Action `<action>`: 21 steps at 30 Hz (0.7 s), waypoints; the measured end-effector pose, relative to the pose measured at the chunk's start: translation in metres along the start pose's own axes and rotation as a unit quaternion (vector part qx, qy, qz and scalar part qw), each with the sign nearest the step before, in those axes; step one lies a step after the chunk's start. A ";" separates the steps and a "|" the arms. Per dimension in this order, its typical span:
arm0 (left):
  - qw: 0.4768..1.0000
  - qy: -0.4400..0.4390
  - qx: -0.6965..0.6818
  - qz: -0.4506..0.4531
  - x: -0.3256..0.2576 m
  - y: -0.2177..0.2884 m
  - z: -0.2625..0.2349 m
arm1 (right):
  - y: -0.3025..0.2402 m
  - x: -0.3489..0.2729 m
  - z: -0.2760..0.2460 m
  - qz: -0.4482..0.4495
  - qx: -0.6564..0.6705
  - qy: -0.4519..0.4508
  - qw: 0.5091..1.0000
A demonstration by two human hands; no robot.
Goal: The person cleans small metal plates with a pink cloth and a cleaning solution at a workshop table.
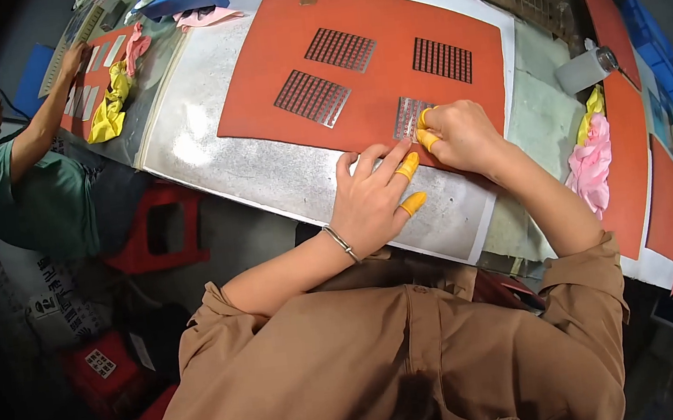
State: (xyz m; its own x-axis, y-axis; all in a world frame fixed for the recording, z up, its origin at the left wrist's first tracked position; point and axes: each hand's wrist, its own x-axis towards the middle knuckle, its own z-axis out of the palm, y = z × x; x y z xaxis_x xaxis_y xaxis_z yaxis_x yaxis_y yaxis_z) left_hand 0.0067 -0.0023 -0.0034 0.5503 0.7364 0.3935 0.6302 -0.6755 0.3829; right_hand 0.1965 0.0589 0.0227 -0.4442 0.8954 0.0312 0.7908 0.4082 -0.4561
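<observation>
On an orange-red mat lie several thin metal sheets with rows of small slots. The nearest slotted metal sheet is at the mat's front edge, between my hands. My left hand has its fingers stretched out, fingertips against the sheet's near edge; yellow finger cots cover its thumb and a finger. My right hand is curled closed at the sheet's right side, also with yellow finger cots. Whatever its fingers pinch is hidden. Farther off lie a left sheet, a back sheet and a right sheet.
A small brownish piece lies at the mat's far edge. On the right stand a clear bottle and pink cloth. At left, a co-worker in a green shirt reaches over another mat, near yellow cloth and a red stool.
</observation>
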 end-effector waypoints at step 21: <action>0.998 -0.022 -0.053 0.022 0.003 0.000 -0.005 | 0.002 -0.043 -0.015 0.133 0.082 0.075 0.985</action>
State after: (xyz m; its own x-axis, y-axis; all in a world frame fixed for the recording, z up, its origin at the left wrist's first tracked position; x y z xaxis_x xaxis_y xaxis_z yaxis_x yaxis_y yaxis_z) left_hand 0.0054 -0.0010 0.0023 0.6019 0.7049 0.3752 0.5439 -0.7059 0.4537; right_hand 0.2233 0.0237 0.0336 -0.1537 0.9880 0.0160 0.7864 0.1321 -0.6035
